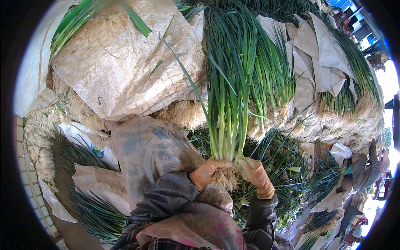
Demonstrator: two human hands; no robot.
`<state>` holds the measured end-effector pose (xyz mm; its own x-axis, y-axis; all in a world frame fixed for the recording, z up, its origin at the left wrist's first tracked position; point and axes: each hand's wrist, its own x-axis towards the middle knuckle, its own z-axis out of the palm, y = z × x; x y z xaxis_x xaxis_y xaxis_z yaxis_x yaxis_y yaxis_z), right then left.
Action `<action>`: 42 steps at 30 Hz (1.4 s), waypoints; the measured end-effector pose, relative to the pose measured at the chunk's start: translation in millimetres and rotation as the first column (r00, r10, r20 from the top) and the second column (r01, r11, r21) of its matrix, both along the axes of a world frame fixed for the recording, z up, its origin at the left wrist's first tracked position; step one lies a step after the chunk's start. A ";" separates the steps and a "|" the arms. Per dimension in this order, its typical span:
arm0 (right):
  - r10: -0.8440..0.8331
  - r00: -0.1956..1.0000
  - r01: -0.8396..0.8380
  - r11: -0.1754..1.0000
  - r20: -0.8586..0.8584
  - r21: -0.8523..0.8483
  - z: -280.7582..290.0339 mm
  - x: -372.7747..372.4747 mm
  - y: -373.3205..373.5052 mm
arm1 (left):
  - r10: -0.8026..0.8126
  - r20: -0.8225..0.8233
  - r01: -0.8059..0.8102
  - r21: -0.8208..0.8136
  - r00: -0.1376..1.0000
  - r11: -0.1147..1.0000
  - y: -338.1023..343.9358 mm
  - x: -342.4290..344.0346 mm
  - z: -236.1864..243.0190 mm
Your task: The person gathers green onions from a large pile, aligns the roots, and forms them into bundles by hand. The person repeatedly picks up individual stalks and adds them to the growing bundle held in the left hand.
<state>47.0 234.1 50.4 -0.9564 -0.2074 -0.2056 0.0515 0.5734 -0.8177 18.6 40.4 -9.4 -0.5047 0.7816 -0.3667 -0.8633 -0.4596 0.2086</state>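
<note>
A bunch of long green onion stalks (227,125) with white lower ends and pale stringy roots (225,179) lies upright in the picture, in front of me. My left hand (205,172) and my right hand (252,171), both in soiled orange gloves, are closed round its white ends, one on each side of the hanging roots. The leafy tops rest on the pile behind, beside more onion bundles (271,83). Under my hands are loose dark green leaves (283,179).
Stained pale sacks (125,58) cover stacked bundles at the back left. More bundles under paper sheets (318,54) line the back right. A muddy camouflage cloth (150,146) lies left of me, with bundles on paper (96,212) and a tiled edge (29,187) farther left.
</note>
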 end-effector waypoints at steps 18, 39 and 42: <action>-0.648 0.615 0.631 0.062 0.450 -0.773 -78.2 86.0 91.1 | 0.149 0.062 -0.156 0.134 0.987 0.979 -1.5 4.1 11.6; -0.692 0.677 0.670 0.437 0.252 -0.599 -11.5 29.8 -47.7 | 0.006 0.013 -0.007 0.053 1.000 0.999 3.0 6.7 11.3; -0.795 0.522 0.763 0.597 -0.310 -0.246 -21.1 32.7 -22.3 | 0.183 -0.198 -0.152 0.162 0.963 0.975 1.5 9.2 23.2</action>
<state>79.7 211.8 29.3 -0.7357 0.6585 0.1586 0.1534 0.3901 -0.9079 27.8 41.9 13.8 -0.6862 0.7161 -0.1282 -0.7152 -0.6319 0.2985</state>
